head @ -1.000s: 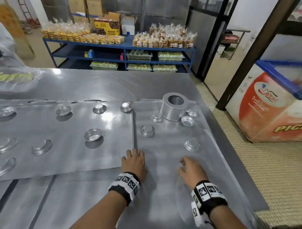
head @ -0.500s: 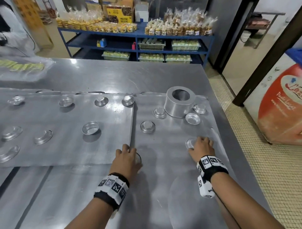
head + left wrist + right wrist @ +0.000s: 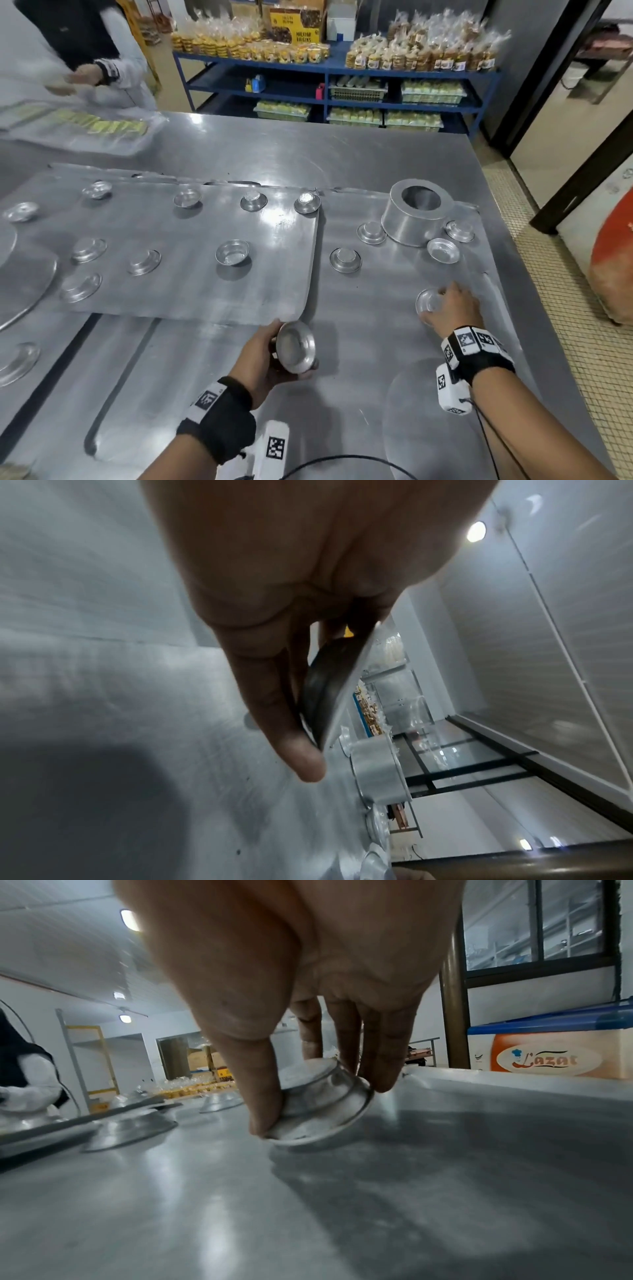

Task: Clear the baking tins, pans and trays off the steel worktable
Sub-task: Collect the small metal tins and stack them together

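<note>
The left hand [image 3: 263, 356] grips a small round tin [image 3: 295, 346] lifted off the steel bench [image 3: 239, 150], its fingers curled behind it and its open side tipped toward the camera; the left wrist view shows the thumb [image 3: 291, 739] pressed along the tin's rim. The right hand [image 3: 448, 308] pinches a second small tin [image 3: 426, 300] that sits upside down near the bench's right edge, thumb [image 3: 263, 1096] on one side and fingers [image 3: 380, 1056] on the other, one edge tilted just off the metal. Farther back stands a tall ring-shaped cake pan [image 3: 416, 212] with four more small tins around it (two upside down). To the left lies a flat tray [image 3: 171, 281] carrying about ten small tins. Across the bench a person in white sleeves [image 3: 113, 75] stands by a tray of yellow pieces [image 3: 102, 126].
</note>
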The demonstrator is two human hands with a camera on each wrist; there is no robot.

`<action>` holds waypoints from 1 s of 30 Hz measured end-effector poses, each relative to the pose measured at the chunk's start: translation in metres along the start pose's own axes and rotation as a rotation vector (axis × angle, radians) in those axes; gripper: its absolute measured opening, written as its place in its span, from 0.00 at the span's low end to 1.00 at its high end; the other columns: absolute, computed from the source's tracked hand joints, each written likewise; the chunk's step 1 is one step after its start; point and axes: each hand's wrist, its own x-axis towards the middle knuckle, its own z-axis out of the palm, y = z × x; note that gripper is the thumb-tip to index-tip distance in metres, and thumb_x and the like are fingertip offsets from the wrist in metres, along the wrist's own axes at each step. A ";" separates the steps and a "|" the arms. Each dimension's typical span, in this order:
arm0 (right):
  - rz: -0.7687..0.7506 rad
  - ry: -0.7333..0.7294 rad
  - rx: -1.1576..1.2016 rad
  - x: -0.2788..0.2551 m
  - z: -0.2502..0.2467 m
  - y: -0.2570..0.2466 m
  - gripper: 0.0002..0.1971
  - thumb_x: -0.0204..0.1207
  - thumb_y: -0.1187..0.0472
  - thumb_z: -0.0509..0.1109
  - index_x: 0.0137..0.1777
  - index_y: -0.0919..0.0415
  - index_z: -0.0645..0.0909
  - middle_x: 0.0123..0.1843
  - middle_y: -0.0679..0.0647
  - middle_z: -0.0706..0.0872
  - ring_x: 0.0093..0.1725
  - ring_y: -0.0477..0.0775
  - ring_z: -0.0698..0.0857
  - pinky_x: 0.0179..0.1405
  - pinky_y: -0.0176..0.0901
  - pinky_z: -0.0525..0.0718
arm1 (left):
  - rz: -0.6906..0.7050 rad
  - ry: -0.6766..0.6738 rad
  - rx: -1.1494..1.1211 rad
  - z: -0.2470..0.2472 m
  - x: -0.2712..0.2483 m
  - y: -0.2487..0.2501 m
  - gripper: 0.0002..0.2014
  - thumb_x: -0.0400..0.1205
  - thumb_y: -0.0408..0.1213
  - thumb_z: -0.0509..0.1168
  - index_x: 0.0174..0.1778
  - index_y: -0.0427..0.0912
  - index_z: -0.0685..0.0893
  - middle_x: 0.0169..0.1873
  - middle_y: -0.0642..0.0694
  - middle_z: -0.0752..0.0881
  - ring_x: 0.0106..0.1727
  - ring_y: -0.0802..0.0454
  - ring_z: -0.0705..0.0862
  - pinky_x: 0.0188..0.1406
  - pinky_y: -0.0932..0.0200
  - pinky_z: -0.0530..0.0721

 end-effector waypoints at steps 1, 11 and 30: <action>-0.027 0.017 0.039 -0.008 -0.001 -0.007 0.32 0.61 0.57 0.83 0.64 0.63 0.76 0.63 0.66 0.80 0.65 0.70 0.77 0.66 0.56 0.76 | -0.018 -0.012 -0.031 -0.005 -0.002 -0.001 0.24 0.87 0.51 0.59 0.62 0.30 0.82 0.53 0.23 0.85 0.49 0.19 0.86 0.51 0.32 0.85; -0.428 0.087 0.434 -0.145 0.005 -0.125 0.33 0.55 0.53 0.88 0.58 0.49 0.74 0.56 0.49 0.74 0.52 0.52 0.82 0.55 0.45 0.84 | 0.103 0.029 0.173 -0.066 -0.029 0.003 0.16 0.85 0.42 0.67 0.59 0.31 0.83 0.50 0.28 0.86 0.45 0.25 0.89 0.48 0.33 0.86; -0.636 -0.438 0.711 -0.305 0.110 -0.259 0.24 0.62 0.58 0.84 0.49 0.37 0.75 0.65 0.32 0.84 0.64 0.35 0.84 0.67 0.39 0.83 | 0.141 0.035 0.202 -0.202 -0.090 0.038 0.14 0.78 0.27 0.70 0.60 0.37 0.84 0.56 0.29 0.87 0.49 0.34 0.90 0.49 0.34 0.89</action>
